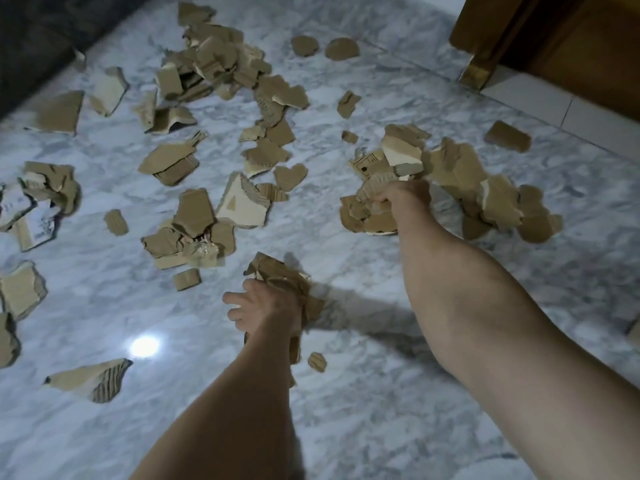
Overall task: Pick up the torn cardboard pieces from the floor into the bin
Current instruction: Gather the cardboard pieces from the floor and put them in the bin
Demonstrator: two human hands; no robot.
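We hold bunches of cardboard bits (pixel 194 216) tight in both hands, left (pixel 266 306) and right (pixel 401 195), while many more light, stiff, bendy bits lie on the floor (pixel 346 410).

Two bare forearms, no sleeves, left grip (pixel 266 306), right grip (pixel 403 197)

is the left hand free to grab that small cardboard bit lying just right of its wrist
Probably not yet. The left hand already grips a bundle of torn pieces, so its fingers are taken. The small piece lies uncovered on the floor, close by.
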